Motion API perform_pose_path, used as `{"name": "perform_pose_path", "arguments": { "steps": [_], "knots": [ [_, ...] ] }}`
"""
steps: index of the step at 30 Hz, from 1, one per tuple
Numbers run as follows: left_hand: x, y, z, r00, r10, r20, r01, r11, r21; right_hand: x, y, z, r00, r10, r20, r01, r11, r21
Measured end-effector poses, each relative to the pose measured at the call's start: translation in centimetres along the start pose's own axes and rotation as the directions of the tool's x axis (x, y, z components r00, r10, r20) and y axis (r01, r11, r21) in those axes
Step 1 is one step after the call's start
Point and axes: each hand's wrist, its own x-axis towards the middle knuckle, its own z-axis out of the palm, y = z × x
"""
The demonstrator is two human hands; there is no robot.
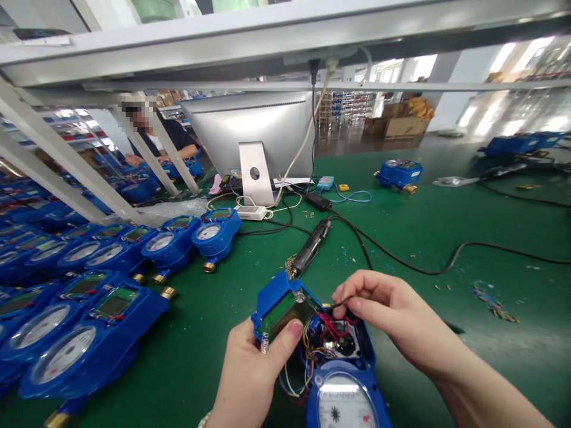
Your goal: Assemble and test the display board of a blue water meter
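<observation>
While the left hand (256, 362) grips a likely fragile, best edge-held circuit board (281, 314), the right hand (379, 302) pinches a dark wire (336, 305) alongside.

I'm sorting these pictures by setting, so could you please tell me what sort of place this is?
Probably a factory assembly area: rows of similar blue meters sit on a green bench, which also holds a black handheld tool, and shelving stands beyond.
</observation>
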Motion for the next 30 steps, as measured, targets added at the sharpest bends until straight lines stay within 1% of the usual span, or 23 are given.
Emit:
{"name": "perform_pose_path", "arguments": {
  "steps": [1, 3, 5, 8, 10, 11, 13, 14, 15, 17, 18, 20, 21, 22, 23, 24, 25, 26, 27, 28, 30],
  "knots": [
    [0.1, -0.2, -0.2, 1.000, 0.013, 0.016, -0.013, 1.000, -0.007, 0.3, -0.2, -0.1, 1.000, 0.003, 0.026, -0.003, 1.000, 0.020],
    [0.3, -0.7, -0.7, 0.999, 0.019, 0.029, -0.018, 0.999, -0.035, 0.7, -0.5, -0.3, 0.999, -0.022, 0.041, 0.022, 1.000, 0.013],
    [0.4, -1.1, -1.1, 1.000, -0.007, 0.030, 0.009, 0.996, -0.083, 1.1, -0.6, -0.4, 0.997, -0.074, 0.033, 0.076, 0.995, -0.060],
    [0.2, -1.4, -1.3, 0.998, -0.029, 0.049, 0.037, 0.984, -0.175, 1.5, -0.2, -0.3, 0.981, -0.188, 0.054, 0.195, 0.959, -0.203],
    [-0.2, -1.3, -1.1, 0.999, -0.035, 0.038, 0.043, 0.966, -0.255, 1.8, 0.4, -0.1, 0.968, -0.248, 0.042, 0.250, 0.940, -0.232],
    [-0.3, -1.2, -0.9, 0.998, -0.048, 0.030, 0.054, 0.953, -0.298, 1.9, 0.7, -0.1, 0.967, -0.254, 0.019, 0.252, 0.944, -0.214],
    [-0.6, -1.0, -0.5, 0.996, -0.088, 0.017, 0.088, 0.921, -0.379, 2.1, 1.0, -0.1, 0.979, -0.203, -0.001, 0.202, 0.973, -0.116],
    [-0.7, -1.0, -0.3, 0.994, -0.107, 0.014, 0.103, 0.904, -0.415, 2.1, 1.0, -0.3, 0.988, -0.154, 0.026, 0.155, 0.987, -0.047],
    [-0.8, -0.9, -0.1, 0.991, -0.130, 0.009, 0.121, 0.888, -0.443, 2.0, 0.9, -0.4, 0.992, -0.103, 0.075, 0.102, 0.995, 0.022],
    [-0.8, -0.8, 0.1, 0.984, -0.176, -0.005, 0.151, 0.860, -0.488, 1.7, 0.5, -0.9, 0.980, -0.024, 0.197, 0.001, 0.993, 0.118],
    [-0.8, -0.8, 0.2, 0.980, -0.197, -0.005, 0.168, 0.849, -0.500, 1.5, 0.2, -1.1, 0.972, 0.000, 0.236, -0.033, 0.990, 0.138],
    [-0.7, -0.7, 0.4, 0.978, -0.206, 0.019, 0.189, 0.854, -0.484, 0.9, -0.4, -1.4, 0.962, 0.033, 0.270, -0.074, 0.987, 0.144],
    [-0.8, -0.6, 0.4, 0.981, -0.193, 0.037, 0.188, 0.865, -0.465, 0.5, -0.7, -1.3, 0.964, 0.047, 0.261, -0.078, 0.991, 0.112],
    [-0.8, -0.6, 0.4, 0.983, -0.173, 0.056, 0.179, 0.879, -0.443, 0.2, -0.9, -1.1, 0.971, 0.053, 0.232, -0.062, 0.998, 0.032],
    [-0.8, -0.5, 0.4, 0.985, -0.153, 0.073, 0.170, 0.889, -0.426, -0.1, -1.0, -0.8, 0.981, 0.038, 0.189, -0.020, 0.995, -0.099],
    [-0.9, -0.4, 0.4, 0.987, -0.135, 0.088, 0.159, 0.896, -0.415, -0.3, -1.1, -0.5, 0.988, 0.000, 0.154, 0.039, 0.967, -0.252],
    [-1.0, -0.4, 0.3, 0.988, -0.121, 0.101, 0.152, 0.902, -0.405, -0.3, -1.1, -0.2, 0.989, -0.053, 0.135, 0.103, 0.912, -0.396],
    [-1.1, -0.4, 0.3, 0.987, -0.113, 0.113, 0.149, 0.907, -0.394, -0.2, -1.0, 0.0, 0.984, -0.112, 0.136, 0.166, 0.847, -0.504],
    [-1.2, -0.4, 0.3, 0.986, -0.111, 0.123, 0.150, 0.911, -0.383, 0.0, -0.8, 0.1, 0.975, -0.162, 0.152, 0.220, 0.798, -0.561],
    [-1.2, -0.5, 0.3, 0.984, -0.115, 0.134, 0.157, 0.915, -0.372, 0.4, -0.6, 0.1, 0.966, -0.196, 0.168, 0.258, 0.781, -0.569],
    [-1.3, -0.5, 0.3, 0.978, -0.137, 0.160, 0.184, 0.925, -0.332, 1.2, 0.0, -0.2, 0.954, -0.259, 0.152, 0.299, 0.780, -0.549]
  ]
}}
